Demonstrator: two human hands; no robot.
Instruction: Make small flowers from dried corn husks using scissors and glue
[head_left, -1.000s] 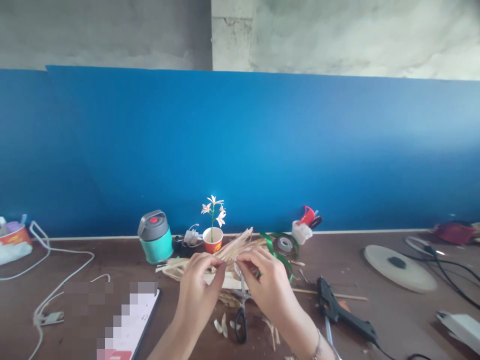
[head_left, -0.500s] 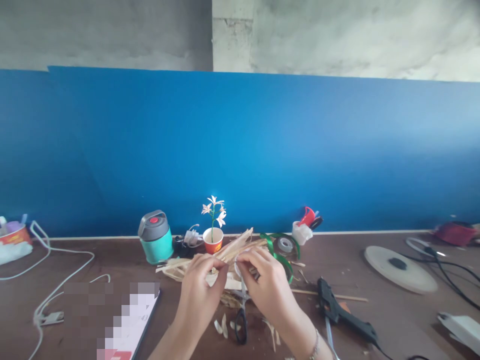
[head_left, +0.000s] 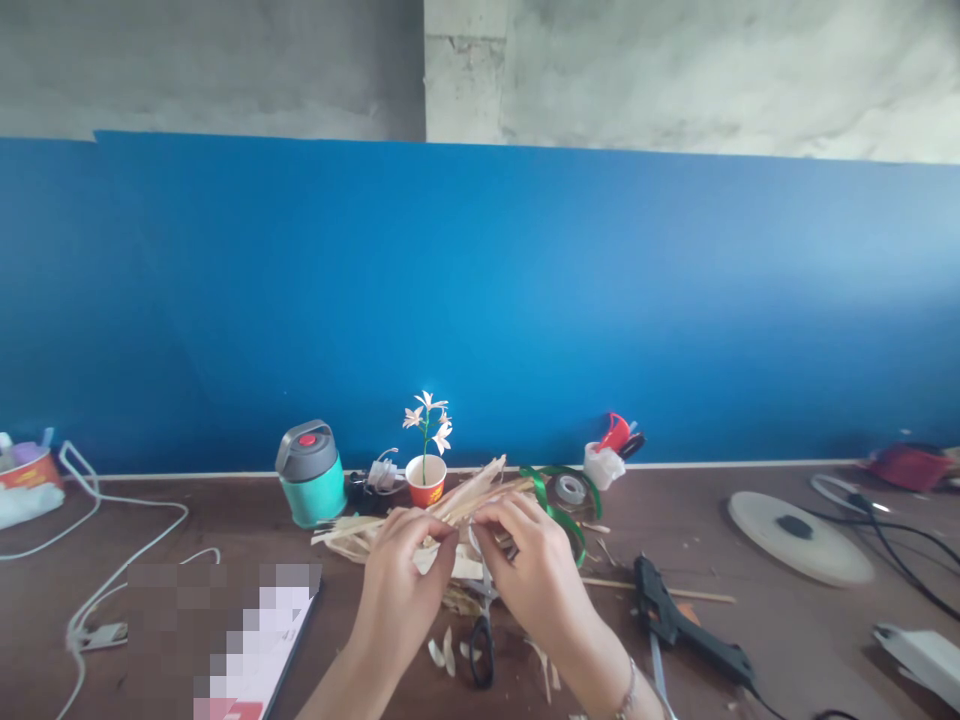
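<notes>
My left hand (head_left: 409,575) is closed in a pinch, its fingertips close to those of my right hand (head_left: 525,560), which pinches too. A narrow pale curled strip (head_left: 474,545) shows at my right fingertips; its material is unclear. What my left fingertips hold is hidden. Behind both hands lies a heap of dry, straw-coloured husks (head_left: 480,487). Scissors (head_left: 482,645) with black handles rest on the table below, between the wrists, beside several small pale petal-shaped pieces (head_left: 448,650). A white flower on a green stem (head_left: 425,440) stands in an orange paper cup (head_left: 426,490).
Green ribbon (head_left: 577,540) and a tape roll (head_left: 570,489) lie behind my right hand. A black glue gun (head_left: 686,625) and thin stick (head_left: 705,596) are to the right, a round lid (head_left: 799,540) farther off. Left are a turquoise jar (head_left: 313,485), phone (head_left: 289,640) and white cable (head_left: 127,560).
Hardly anything differs. My left fingertips have shifted very slightly to the right; my right hand stays nearly still.
</notes>
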